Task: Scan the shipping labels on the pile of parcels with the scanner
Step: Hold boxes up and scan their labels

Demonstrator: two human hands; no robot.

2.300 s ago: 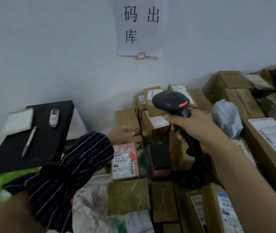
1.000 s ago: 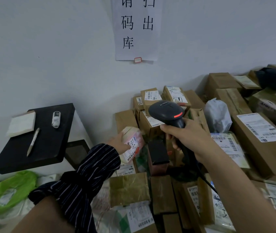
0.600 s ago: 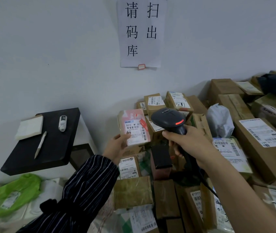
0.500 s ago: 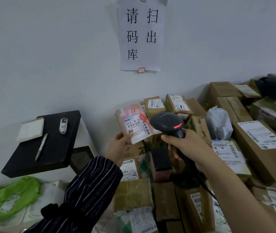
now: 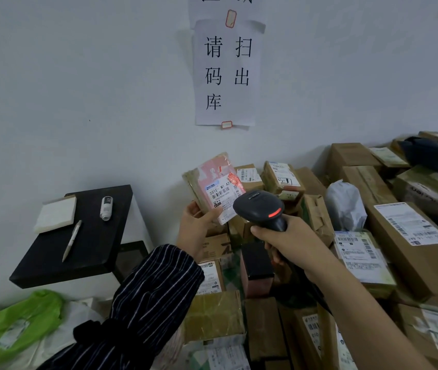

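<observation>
L hand (image 5: 199, 228) pinches the parcel (image 5: 213, 182) at its lower-left corner, thumb on front, lifted clear above the pile's (image 5: 413, 252) back-left edge. Label (image 5: 223, 198) faces the scanner (image 5: 259, 209). R hand (image 5: 284, 239) is wrapped round the scanner grip, red lamp lit, head just in front of the label's lower-right corner.

Scan in hand, I'd say. Red glow sits at label's top right, prob. off the barcode. Aim lower-left, back scanner off so the beam spans all bars, label square to head, thumb off the bars. Wrap looks glossy, so tilt a touch vs. glare.
</observation>
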